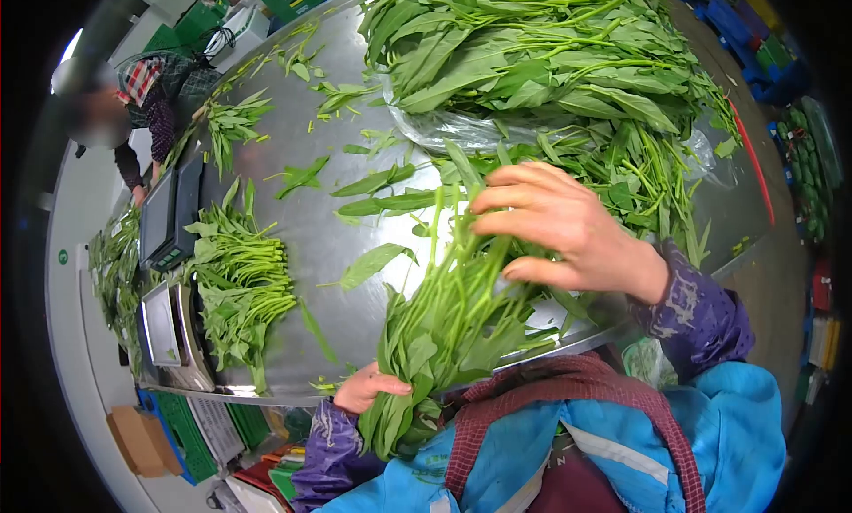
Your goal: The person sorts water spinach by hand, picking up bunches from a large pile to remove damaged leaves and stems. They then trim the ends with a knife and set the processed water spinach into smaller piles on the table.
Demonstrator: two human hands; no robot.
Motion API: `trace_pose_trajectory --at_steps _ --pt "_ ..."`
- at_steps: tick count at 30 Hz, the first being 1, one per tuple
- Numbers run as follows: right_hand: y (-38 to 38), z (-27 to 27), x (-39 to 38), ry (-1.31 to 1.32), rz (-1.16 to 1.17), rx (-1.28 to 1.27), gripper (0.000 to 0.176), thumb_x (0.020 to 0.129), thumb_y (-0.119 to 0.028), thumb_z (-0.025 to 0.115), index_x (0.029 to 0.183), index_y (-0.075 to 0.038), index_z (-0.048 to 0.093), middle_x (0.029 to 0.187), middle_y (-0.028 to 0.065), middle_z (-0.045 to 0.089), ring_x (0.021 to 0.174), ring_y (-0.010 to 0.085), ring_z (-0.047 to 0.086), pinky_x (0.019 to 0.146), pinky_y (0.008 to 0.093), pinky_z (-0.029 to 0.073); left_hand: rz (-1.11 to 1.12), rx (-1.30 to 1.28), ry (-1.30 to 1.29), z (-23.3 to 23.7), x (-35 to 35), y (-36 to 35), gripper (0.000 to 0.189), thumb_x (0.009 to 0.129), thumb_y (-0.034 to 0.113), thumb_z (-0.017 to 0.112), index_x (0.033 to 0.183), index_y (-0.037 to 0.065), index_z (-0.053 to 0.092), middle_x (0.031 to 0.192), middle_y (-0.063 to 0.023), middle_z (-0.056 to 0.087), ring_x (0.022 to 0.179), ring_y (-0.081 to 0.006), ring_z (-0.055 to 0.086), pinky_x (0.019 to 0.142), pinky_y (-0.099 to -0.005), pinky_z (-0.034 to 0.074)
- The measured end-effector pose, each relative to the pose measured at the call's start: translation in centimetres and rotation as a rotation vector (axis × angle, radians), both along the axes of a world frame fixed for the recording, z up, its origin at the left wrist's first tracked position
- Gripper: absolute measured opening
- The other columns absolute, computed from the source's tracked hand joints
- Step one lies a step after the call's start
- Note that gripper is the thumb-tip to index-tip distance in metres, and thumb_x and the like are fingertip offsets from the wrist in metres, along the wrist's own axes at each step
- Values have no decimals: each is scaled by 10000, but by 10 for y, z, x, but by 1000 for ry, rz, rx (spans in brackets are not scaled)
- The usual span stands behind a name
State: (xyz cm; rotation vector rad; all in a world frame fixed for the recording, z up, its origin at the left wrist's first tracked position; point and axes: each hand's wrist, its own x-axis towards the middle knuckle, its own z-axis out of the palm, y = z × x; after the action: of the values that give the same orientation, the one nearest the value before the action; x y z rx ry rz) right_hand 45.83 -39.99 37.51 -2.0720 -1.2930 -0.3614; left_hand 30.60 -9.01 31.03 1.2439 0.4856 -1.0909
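Note:
My left hand [368, 389] is closed around the leafy lower end of a bunch of green leafy stems [453, 309], close to my body at the table's near edge. Over the upper right of that bunch is my right hand [555, 224], its fingers apart and curved, with stems and leaves beneath and beside them. Whether its fingers grip any stem cannot be made out. A large heap of the same greens [532, 51] lies beyond my right hand, partly on clear plastic [453, 131].
Loose leaves [373, 264] lie on the metal table [319, 220]. Left are a stacked bunch of greens [240, 273], a dark scale [169, 216] and a second scale [173, 327]. Another person [146, 105] reaches toward greens at the far left. Green crates [186, 433] stand below the table.

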Motion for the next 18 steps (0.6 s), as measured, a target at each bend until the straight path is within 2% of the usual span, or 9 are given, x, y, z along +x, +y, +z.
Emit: trace_pose_trajectory --at_steps 4,6,7,9,10,12,14,16,18 --pt "31 -7 -1 23 179 -16 451 750 -344 646 1080 -50 558 1072 125 575 1003 319 535 862 383 424 -91 -239 105 24 14 -16 646 719 21 634 1303 3 358 1143 -126 546 1002 -195 548 863 -311 435" --pt "35 -17 10 980 480 -790 560 760 -328 661 1193 -26 474 1147 150 540 1041 306 525 897 365 410 -139 -316 157 19 15 -8 690 722 29 639 1330 12 313 1201 -135 503 1046 -216 522 885 -325 423" --pt "30 -30 4 981 491 -802 560 760 -328 661 1193 -26 474 1147 150 540 1041 306 525 897 365 410 -156 -317 227 17 16 -2 710 694 5 640 1327 4 317 1228 -134 492 1087 -219 502 924 -339 394" --pt "4 -69 -19 1412 742 -677 716 763 -415 651 1270 15 384 1257 198 458 1141 296 454 975 344 355 -172 -375 303 17 19 1 719 692 31 658 1325 -8 319 1268 -127 469 1141 -219 469 970 -352 356" --pt "-9 -88 -36 1524 782 -568 789 726 -354 707 1296 39 327 1254 180 467 1148 251 450 970 329 358 -146 -383 303 7 23 5 719 692 31 658 1325 -8 319 1268 -127 469 1141 -219 469 970 -352 356" --pt "-16 -87 -57 1556 770 -418 790 687 -262 754 1292 21 331 1225 178 492 1123 250 473 963 327 364 -434 -269 284 -11 35 12 716 729 107 679 1330 -10 307 1282 -124 456 1170 -212 441 983 -349 340" --pt "-19 -78 -60 1530 655 -486 765 683 -212 758 1284 15 342 1202 167 509 1104 232 484 953 318 373 -549 -157 121 4 60 2 744 751 211 700 1341 7 295 1315 -138 412 1180 -209 426 975 -346 349" --pt "-20 -77 -66 1486 531 -540 743 679 -162 761 1275 10 353 1179 157 526 1085 214 496 942 309 382 -790 -115 -484 6 95 -5 777 753 259 710 1355 26 276 1347 -149 364 1165 -214 437 957 -340 367" --pt "-19 -83 -77 1742 441 -175 663 702 -128 741 1244 4 382 1103 124 570 982 170 554 859 274 439 -677 256 -641 25 116 -4 737 758 239 707 1338 32 304 1343 -137 358 1128 -236 461 945 -349 378"
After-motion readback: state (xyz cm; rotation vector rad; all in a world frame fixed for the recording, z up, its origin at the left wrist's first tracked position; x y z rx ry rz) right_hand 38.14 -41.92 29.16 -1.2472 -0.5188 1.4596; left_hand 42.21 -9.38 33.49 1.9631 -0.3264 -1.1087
